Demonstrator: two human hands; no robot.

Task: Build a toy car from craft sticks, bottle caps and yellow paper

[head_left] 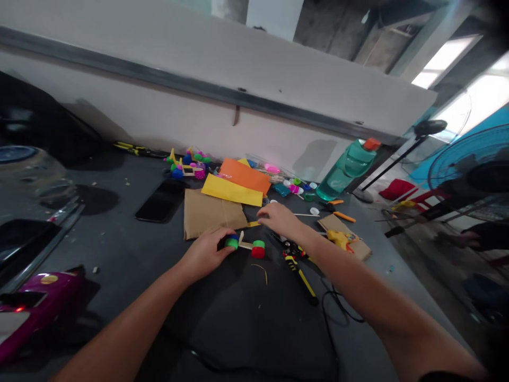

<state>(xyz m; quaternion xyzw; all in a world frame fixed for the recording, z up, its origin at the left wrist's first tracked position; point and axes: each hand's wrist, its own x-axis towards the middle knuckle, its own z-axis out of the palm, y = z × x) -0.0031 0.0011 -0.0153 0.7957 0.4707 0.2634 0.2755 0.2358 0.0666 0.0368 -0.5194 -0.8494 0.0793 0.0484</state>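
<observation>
- L hand (204,256): fingers clamped on the left-end wheels of a small toy car (246,245), w/ blue + green caps there.
- Car sits mid-table (230,318), btwn the hands & a bit nearer than the cardboard; its right end has a green cap & a red one, joined by a pale stick frame, w/ a short pale piece sticking up by the L fingers.
- R hand (280,220): reaches in from the right, fingertips at a thin yellow strip (253,224) by the cardboard's right edge; can't tell if fingers are shut on it or just touching.
- Brown cardboard (212,215): far side of car, yellow sheet (233,190) overlapping its far edge, orange sheet (250,176) behind that.
- Black phone (161,201): left of cardboard.
- Far left of the sheets: bunch of colorful wheeled toys (190,167).
- Right of car: pliers w/ yellow-black handles (300,278), partly under R forearm; a thin curved yellow piece (265,273) lies btwn them & the L arm.
- Further right: yellow glue gun (338,239) on a cardboard scrap (361,250); orange-handled tool (344,216) just beyond.
- Far right: teal bottle (345,170), orange cap.
- Near left: purple device (51,292), red light lit.
</observation>
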